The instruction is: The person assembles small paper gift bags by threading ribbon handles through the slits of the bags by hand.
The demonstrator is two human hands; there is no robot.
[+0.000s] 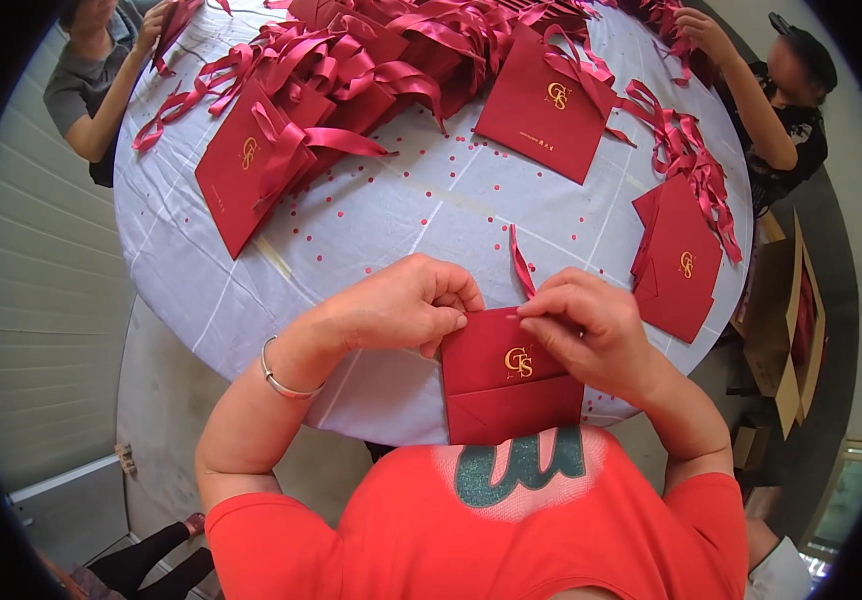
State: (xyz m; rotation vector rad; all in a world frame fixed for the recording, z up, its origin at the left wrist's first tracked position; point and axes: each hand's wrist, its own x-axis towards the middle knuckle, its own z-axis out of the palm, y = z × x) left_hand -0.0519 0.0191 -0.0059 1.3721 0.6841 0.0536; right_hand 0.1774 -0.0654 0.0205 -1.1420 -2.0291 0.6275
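At the near edge of the table I have a flat red paper gift bag [476,372] with a gold emblem, its lower part creased by a fold. My left hand [401,300], a silver bangle on its wrist, pinches the bag's upper left corner. Along the top edge, my right hand [596,325] is closed, thumb and fingertips on a dark pink satin ribbon [520,262] that sticks up beyond the bag. A small pink bit of ribbon shows on the bag's front beside those fingertips. The fingers hide where the ribbon meets the bag.
Red bags with ribbon handles pile up at the far side of the round table [351,400]. A stack of bags [679,265] lies at the right. Small red paper dots dot the white cloth. Two people work across the table; a cardboard box [776,345] stands right.
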